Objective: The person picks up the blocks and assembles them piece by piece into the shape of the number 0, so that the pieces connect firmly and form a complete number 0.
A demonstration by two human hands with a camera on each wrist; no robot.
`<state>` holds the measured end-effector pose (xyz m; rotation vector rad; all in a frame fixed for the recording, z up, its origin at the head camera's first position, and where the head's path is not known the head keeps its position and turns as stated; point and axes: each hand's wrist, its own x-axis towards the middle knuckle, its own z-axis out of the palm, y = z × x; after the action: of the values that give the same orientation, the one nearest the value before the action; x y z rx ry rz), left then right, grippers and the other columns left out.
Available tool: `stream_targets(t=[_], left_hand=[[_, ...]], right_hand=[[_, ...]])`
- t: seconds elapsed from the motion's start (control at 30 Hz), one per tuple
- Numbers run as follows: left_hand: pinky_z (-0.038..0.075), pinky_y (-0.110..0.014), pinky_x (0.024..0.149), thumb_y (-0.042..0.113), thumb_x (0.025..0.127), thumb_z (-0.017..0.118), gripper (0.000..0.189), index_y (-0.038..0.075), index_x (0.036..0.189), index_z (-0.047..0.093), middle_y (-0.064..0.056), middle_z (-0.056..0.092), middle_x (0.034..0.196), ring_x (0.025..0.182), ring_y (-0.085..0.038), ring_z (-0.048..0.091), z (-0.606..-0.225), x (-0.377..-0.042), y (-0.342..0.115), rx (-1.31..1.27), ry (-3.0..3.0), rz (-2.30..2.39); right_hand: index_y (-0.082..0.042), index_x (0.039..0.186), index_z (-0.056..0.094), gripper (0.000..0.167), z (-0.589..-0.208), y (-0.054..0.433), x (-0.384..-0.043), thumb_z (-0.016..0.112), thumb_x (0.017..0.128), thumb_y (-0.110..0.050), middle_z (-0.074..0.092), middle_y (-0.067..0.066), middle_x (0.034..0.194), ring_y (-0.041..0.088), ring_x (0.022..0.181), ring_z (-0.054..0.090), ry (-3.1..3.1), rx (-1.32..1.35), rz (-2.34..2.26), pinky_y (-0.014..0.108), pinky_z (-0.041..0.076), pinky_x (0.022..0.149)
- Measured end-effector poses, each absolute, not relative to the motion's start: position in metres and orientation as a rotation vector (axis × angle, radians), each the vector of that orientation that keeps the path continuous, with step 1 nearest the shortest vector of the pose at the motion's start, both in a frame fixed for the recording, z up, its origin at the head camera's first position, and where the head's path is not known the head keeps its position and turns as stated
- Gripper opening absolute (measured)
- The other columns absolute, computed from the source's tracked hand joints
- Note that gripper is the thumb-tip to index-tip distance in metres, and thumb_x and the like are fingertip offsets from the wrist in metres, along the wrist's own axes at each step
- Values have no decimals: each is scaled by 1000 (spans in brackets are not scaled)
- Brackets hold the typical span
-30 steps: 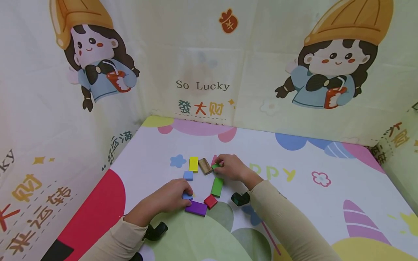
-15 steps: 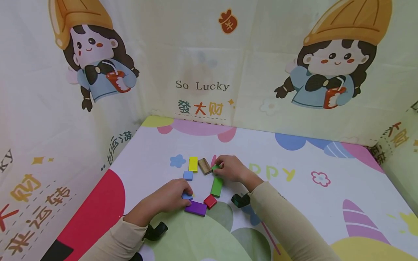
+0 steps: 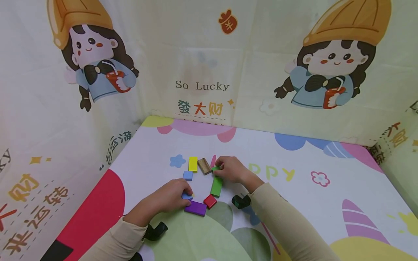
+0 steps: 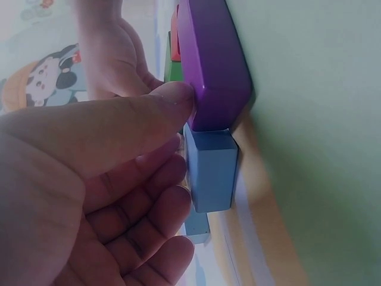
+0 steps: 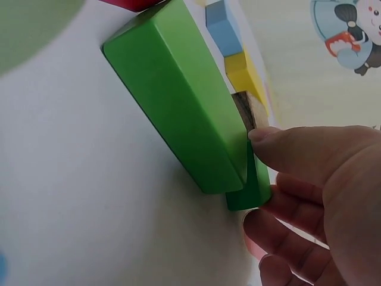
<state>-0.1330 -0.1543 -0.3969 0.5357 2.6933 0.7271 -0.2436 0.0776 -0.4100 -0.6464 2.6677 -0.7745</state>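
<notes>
My left hand is at the near left of a loop of wooden blocks. In the left wrist view its thumb touches the corner of a purple block, and its curled fingers lie along a light blue block that abuts the purple one. On the far right side, my right hand pinches a small green block between thumb and fingers. That block stands at the end of a longer green block, beside a brown wood-grain block. A red block joins the purple and long green ones.
A yellow block and another light blue block form the loop's far left. Black wrist devices sit beneath both forearms. The printed table cover meets a cartoon-patterned cloth wall at the back and left.
The right hand has shifted very slightly toward me, with the small green block turning a little in its fingers. The left hand and the other blocks stay put.
</notes>
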Motion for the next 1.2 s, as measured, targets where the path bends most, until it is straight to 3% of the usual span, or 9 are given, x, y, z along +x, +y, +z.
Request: stream_targets(t=[1.2], left_hand=[[53,-41,87,11,83,82,20,4,98,71,1,63,94,94,-20,59,-398,-133,-154,517,2695,733]], right_hand=[[-7,112,66,29,-409,78,-238,76,90,-24,62,2,93,19,85,54,2665,-661,-782,30,50,75]])
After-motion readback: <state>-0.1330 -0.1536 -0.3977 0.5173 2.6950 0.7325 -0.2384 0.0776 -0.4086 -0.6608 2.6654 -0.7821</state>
